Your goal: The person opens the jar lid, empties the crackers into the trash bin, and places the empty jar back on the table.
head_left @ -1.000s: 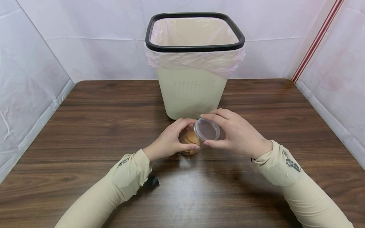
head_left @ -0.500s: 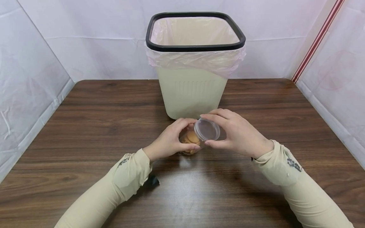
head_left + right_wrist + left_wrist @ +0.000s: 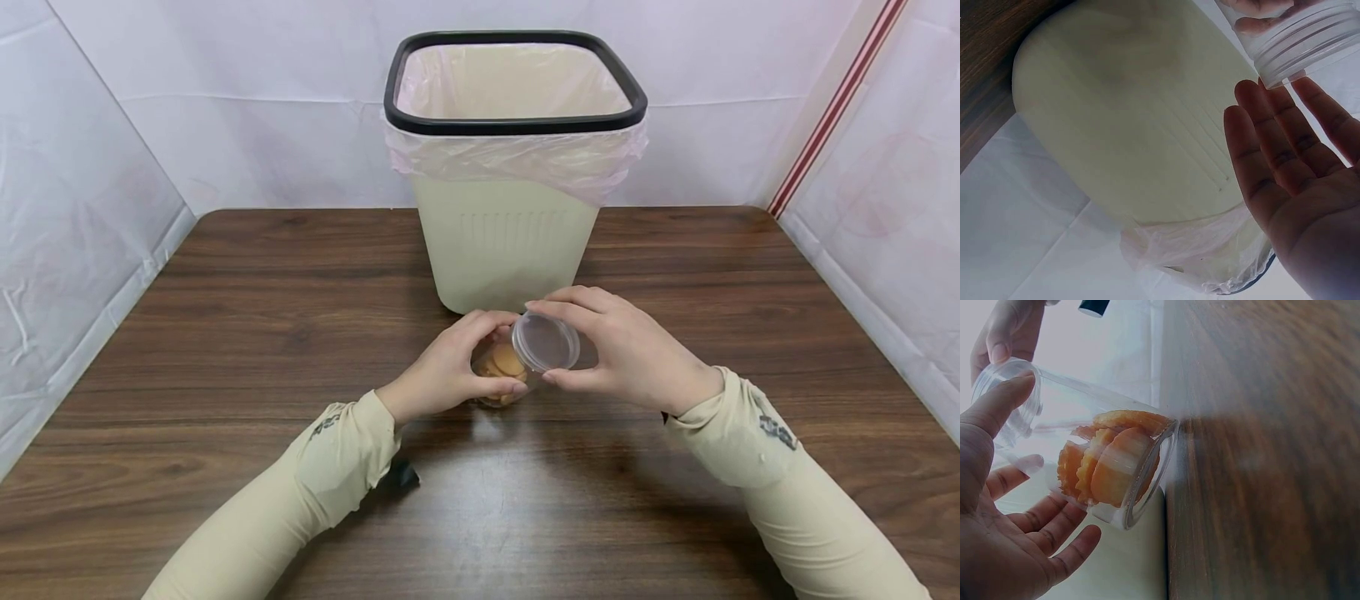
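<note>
A clear plastic jar point(image 3: 1100, 400) with several orange-brown, wavy-edged crackers point(image 3: 1113, 462) stands tilted on the table, its bottom edge down at the wood. Its round mouth end point(image 3: 546, 342) leans up and to the right in the head view; I cannot tell whether a clear lid covers it. My left hand point(image 3: 450, 371) holds the body, thumb on the near side and fingers on the far side. My right hand point(image 3: 626, 354) grips the mouth end between thumb and fingers. In the right wrist view, ridged threads point(image 3: 1304, 47) show above my right fingers point(image 3: 1279, 144).
Right behind the jar stands a tall cream bin point(image 3: 510, 242) with a black rim point(image 3: 517, 127) and a pinkish bag liner point(image 3: 525, 158). The dark wood table point(image 3: 262, 333) backs onto white sheeting point(image 3: 270, 92). A small black piece point(image 3: 405, 475) shows beside the left sleeve.
</note>
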### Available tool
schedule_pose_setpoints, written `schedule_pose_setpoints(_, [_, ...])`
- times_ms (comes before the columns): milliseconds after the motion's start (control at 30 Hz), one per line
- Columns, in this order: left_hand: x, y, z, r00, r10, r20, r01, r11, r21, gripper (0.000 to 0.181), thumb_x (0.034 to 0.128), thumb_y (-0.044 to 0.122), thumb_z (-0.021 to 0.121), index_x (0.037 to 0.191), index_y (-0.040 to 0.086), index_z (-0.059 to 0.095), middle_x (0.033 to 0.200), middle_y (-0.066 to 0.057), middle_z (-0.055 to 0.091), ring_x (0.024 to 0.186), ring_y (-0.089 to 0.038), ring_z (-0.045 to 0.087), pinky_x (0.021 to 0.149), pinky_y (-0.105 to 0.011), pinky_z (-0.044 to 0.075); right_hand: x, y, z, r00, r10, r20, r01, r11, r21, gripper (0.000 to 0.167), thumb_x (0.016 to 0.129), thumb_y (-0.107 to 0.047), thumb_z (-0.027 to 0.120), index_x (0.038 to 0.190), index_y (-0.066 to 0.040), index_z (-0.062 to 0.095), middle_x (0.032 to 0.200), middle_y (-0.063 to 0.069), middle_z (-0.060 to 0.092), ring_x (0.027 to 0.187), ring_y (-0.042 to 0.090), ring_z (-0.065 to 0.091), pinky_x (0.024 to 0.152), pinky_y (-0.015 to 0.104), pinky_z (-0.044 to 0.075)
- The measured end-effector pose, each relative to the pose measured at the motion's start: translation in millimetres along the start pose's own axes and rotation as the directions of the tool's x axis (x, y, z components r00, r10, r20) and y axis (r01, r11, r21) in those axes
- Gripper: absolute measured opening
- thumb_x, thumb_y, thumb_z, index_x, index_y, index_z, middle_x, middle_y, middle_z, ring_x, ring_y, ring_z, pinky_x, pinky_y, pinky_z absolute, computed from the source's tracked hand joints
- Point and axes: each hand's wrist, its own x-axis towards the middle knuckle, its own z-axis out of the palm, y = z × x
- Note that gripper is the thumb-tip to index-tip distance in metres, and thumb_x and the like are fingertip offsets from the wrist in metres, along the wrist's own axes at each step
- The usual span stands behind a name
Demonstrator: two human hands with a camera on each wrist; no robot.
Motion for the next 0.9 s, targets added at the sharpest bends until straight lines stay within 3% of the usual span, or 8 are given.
schedule_pose_setpoints(367, [-0.2,0.3,-0.2,1.000,-0.004,0.000,0.004,1.000,-0.013,0.064,0.0748,0.027,0.083,0.129,0.010,0.054,0.114,-0.004,0.061,0.106,-0.021,0.055,0.094,-0.040,0.047,-1.0,1.3,-1.3,1.000,-0.026,0.007,0.026,0.999,0.020,0.064,0.073,-0.025,0.083,0.130,-0.009,0.059,0.124,0.008,0.060,0.110,0.021,0.059,0.092,0.038,0.050])
schedule_pose_setpoints(900, [-0.4,0.8,-0.4,1.000,-0.020,0.008,0.020,1.000,-0.014,0.064,0.0753,0.028,0.082,0.130,0.011,0.054,0.116,-0.003,0.059,0.106,-0.016,0.053,0.093,-0.038,0.047,-2.0,3.4,-1.3,0.997,-0.071,-0.003,0.071,0.997,0.021,0.066,0.071,-0.021,0.084,0.130,-0.006,0.058,0.124,0.010,0.060,0.110,0.024,0.059,0.093,0.040,0.050])
